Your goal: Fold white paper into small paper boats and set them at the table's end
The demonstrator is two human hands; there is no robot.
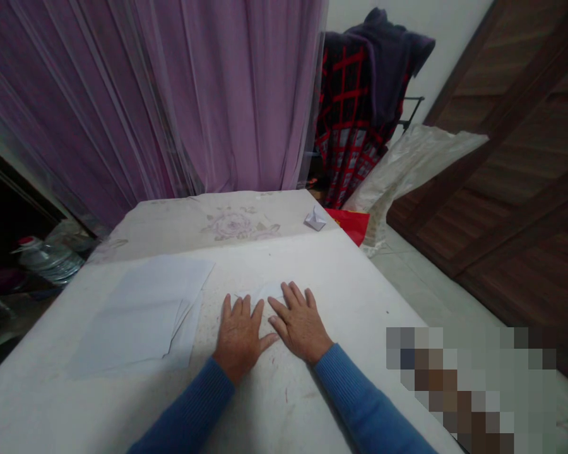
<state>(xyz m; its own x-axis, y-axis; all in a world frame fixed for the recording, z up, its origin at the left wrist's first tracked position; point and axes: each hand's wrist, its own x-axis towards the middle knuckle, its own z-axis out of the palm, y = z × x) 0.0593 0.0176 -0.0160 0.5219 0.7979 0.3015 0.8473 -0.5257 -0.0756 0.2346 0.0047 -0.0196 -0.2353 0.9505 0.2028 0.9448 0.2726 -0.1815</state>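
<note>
A small piece of white paper [264, 292] lies on the table, mostly covered by my fingers, so its full shape is hidden. My left hand [241, 335] rests flat over its left part, fingers pointing away from me and the thumb out to the right. Over the right part lies my right hand [301, 325], palm down with fingers spread. The two thumbs are close together near the middle. Neither hand grips anything. Left of my left hand is a loose stack of white paper sheets [137, 321]. A small folded paper shape [315, 218] stands at the far right of the table.
The table [360, 378] has a white cover, with a flower-patterned cloth [180, 224] at its far end. Purple curtains [236, 94] hang behind. A large water bottle [52, 260] is at the left. A red bag [353, 224] and clear plastic sheeting [414, 167] are beyond the right edge.
</note>
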